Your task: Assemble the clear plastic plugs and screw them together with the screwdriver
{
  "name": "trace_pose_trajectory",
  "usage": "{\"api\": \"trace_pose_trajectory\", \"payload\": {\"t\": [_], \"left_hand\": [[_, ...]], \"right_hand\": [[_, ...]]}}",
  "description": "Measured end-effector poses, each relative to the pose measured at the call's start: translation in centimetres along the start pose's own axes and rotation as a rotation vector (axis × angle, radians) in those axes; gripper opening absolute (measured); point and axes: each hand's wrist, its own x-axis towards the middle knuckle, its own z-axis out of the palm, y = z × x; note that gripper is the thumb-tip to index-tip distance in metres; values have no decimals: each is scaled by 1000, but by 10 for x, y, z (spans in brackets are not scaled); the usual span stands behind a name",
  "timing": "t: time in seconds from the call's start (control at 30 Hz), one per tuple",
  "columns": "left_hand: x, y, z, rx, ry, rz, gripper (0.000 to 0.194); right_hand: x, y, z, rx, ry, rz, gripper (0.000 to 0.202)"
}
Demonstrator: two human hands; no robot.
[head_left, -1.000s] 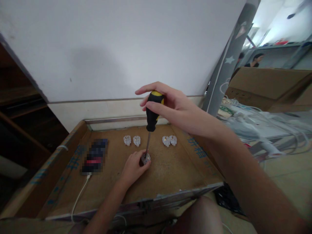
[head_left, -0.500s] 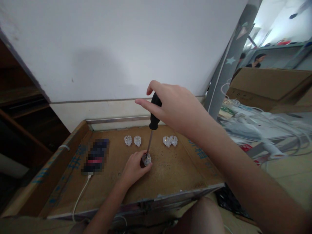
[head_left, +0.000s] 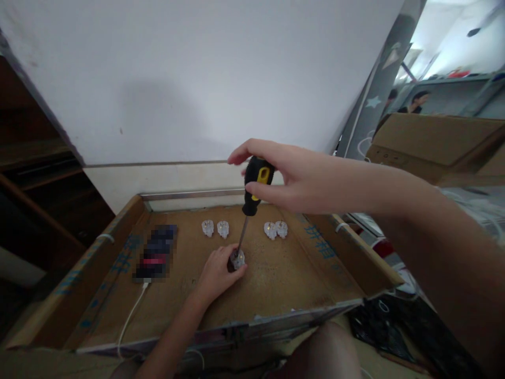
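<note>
My right hand (head_left: 272, 176) is wrapped round the black and yellow handle of a screwdriver (head_left: 256, 184), which leans slightly with its shaft pointing down. Its tip meets a small clear plastic part (head_left: 238, 259) with metal bits inside. Thumb and fingers of my left hand (head_left: 221, 268) pinch that part against the cardboard. Farther back lie similar clear plastic parts: one (head_left: 207, 228) and another (head_left: 223, 229) left of the shaft, and a touching pair (head_left: 275, 229) on the right.
The work surface is a shallow cardboard tray (head_left: 292, 284) with raised sides. A blurred-out phone (head_left: 155, 252) with a white cable (head_left: 132, 318) lies at left. Behind stands a white wall (head_left: 189, 79). At right are a cardboard box (head_left: 437, 139) and a seated person (head_left: 416, 102) far off.
My right hand has turned about the screwdriver handle, its forearm swinging outward and the handle's yellow side now showing. My left hand and the plastic part have stayed in place.
</note>
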Motion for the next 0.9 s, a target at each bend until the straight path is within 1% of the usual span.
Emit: {"api": "trace_pose_trajectory", "payload": {"t": [0.03, 0.1, 0.17, 0.2, 0.27, 0.33, 0.37, 0.4, 0.47, 0.53, 0.6, 0.63, 0.73, 0.77, 0.8, 0.83, 0.9], "left_hand": [[0, 0, 0, 2, 1, -2, 44], [0, 0, 1, 0, 2, -3, 43], [0, -2, 1, -5, 0, 3, 42], [0, -2, 2, -9, 0, 7, 42], [0, -3, 2, -13, -1, 8, 43], [0, -3, 2, -12, -1, 1, 43], [0, -3, 2, -11, -3, -1, 44], [0, -3, 2, -9, -6, 1, 44], [0, -3, 2, -4, -4, 8, 44], [0, -3, 2, -2, 4, 18, 44], [0, -3, 3, 1, 14, 21, 44], [0, -3, 3, 3, 14, 22, 45], [0, -3, 1, 27, 25, 19, 46], [0, -3, 1, 39, 35, 13, 46], [0, -4, 0, 49, 51, 5, 46], [0, -4, 0, 55, 66, -5, 45], [0, -5, -1, 47, 84, -16, 44]], "right_hand": [[0, 0, 0, -4, -3, 10, 23], [1, 0, 2, -95, 57, 77, 18], [2, 0, 5, -188, 133, 137, 22], [2, -1, 6, -198, 149, 136, 22], [2, -4, 5, -138, 114, 75, 18], [1, -8, 3, -45, 17, -11, 25], [1, -10, 2, -26, -16, -31, 26], [1, -11, 2, -41, -22, -25, 24], [1, -13, 4, -162, 49, 43, 17], [2, -13, 8, -294, 153, 99, 23], [2, -13, 12, -357, 214, 127, 31], [2, -13, 14, -358, 222, 131, 30], [0, -16, 11, -268, 139, 81, 11], [-3, -16, 8, -225, 122, 67, 9], [-5, -15, 3, -192, 135, 66, 12], [-9, -14, -2, -174, 180, 86, 15], [-19, -8, -14, -187, 335, 175, 21]]}}
